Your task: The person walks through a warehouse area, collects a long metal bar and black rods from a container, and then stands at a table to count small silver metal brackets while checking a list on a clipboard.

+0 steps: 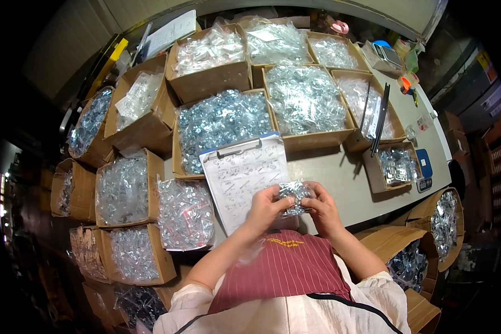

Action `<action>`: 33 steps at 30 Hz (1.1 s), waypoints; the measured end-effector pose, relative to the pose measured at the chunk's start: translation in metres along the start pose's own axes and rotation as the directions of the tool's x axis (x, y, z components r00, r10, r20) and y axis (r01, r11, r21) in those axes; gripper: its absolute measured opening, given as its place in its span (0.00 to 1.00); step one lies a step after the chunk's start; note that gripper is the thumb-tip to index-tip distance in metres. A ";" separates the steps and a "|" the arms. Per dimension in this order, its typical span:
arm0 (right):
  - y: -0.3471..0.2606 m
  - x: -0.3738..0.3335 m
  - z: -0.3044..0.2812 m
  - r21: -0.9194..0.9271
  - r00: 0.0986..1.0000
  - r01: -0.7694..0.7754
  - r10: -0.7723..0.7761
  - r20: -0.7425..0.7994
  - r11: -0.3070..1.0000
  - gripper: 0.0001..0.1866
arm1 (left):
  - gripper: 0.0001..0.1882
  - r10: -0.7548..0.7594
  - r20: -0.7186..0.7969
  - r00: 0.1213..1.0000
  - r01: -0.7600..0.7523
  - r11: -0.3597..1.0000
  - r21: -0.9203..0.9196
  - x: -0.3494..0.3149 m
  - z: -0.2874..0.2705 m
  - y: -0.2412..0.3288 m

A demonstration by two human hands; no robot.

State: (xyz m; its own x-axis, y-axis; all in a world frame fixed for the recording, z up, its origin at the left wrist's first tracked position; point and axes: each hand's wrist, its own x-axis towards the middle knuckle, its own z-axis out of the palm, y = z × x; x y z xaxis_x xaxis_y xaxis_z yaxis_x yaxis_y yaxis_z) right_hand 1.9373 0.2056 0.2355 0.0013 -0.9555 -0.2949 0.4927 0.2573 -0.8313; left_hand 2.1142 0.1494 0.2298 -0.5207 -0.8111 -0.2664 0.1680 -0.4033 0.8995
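In front of my chest, both hands grip a small clear plastic bag of shiny metal hardware [294, 192]. My left hand [267, 206] is closed on its left side, thumb pressed on the front. The right side is pinched by my right hand [324, 208], thumb also on the front. The pieces inside look like screws, but they are too small to tell for sure. Just beyond and left of the bag lies a clipboard [245, 146] with a sheet of handwriting and small drawings; my left hand covers part of its lower right.
Cardboard boxes of bagged metal parts [222, 125] crowd the far and left sides of the grey table [328, 167]. Thin black strips [380, 119] stick out of a box at right. A small box of metal brackets [398, 166] stands beside a blue-and-black device [423, 167]. More boxes [409, 267] stand lower right.
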 end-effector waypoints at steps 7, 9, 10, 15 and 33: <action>-0.002 0.000 0.000 0.010 1.000 -0.023 0.023 -0.008 1.000 0.23 | 0.14 -0.025 0.027 0.999 0.026 0.999 -0.025 0.000 -0.001 0.003; -0.002 0.000 0.000 0.014 1.000 -0.022 0.022 -0.006 1.000 0.23 | 0.14 -0.019 0.021 1.000 0.020 0.999 -0.034 0.001 -0.003 -0.001; -0.002 0.000 -0.001 0.017 1.000 -0.020 0.020 -0.003 1.000 0.23 | 0.15 -0.013 0.014 1.000 0.014 0.999 -0.042 0.001 -0.003 -0.003; -0.003 -0.002 0.002 -0.027 1.000 -0.008 0.008 -0.016 1.000 0.25 | 0.14 0.000 -0.009 1.000 0.000 0.999 -0.036 0.000 0.001 0.001; -0.002 -0.004 0.004 0.128 0.995 -0.064 0.072 -0.063 0.990 0.27 | 0.13 0.001 -0.036 0.999 -0.002 1.000 -0.013 0.001 0.008 -0.005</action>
State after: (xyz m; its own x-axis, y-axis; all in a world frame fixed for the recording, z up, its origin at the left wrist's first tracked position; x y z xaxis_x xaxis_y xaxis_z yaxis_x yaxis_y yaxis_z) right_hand 1.9398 0.2079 0.2406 -0.0179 -0.9233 -0.3835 0.5988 0.2973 -0.7437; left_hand 2.1063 0.1540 0.2278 -0.4898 -0.8264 -0.2777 0.1793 -0.4072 0.8955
